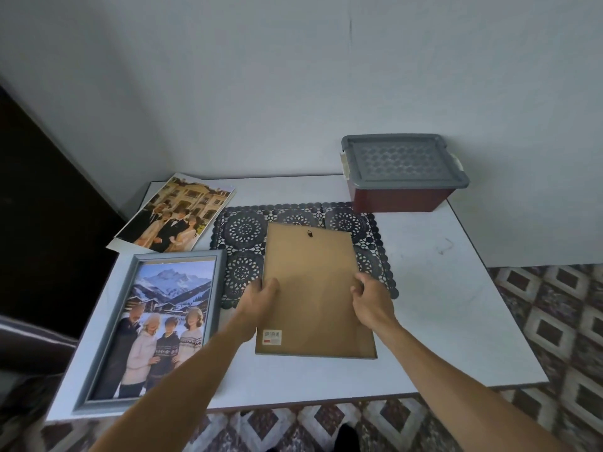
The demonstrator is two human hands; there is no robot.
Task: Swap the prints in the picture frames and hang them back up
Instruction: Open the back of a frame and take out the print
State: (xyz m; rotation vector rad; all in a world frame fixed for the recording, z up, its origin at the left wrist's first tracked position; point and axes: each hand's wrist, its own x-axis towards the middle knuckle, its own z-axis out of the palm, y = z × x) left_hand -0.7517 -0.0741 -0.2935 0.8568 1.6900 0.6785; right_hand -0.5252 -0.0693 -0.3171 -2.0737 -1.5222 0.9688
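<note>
A picture frame point(313, 308) lies face down on the white table point(440, 305), its brown backing board and small hanger uppermost. My left hand point(261, 296) grips its left edge and my right hand point(370, 295) holds its right edge with curled fingers. To the left lies a grey frame point(222, 272) face up, holding a print of several people before snowy mountains. Behind it a loose print point(176, 212) of a group before a large building rests on the table's far left corner.
A dark lace placemat point(248, 230) lies under the top of the face-down frame. A red storage box with a grey lid point(403, 172) stands at the back right against the wall. Patterned floor tiles point(554, 321) surround the table.
</note>
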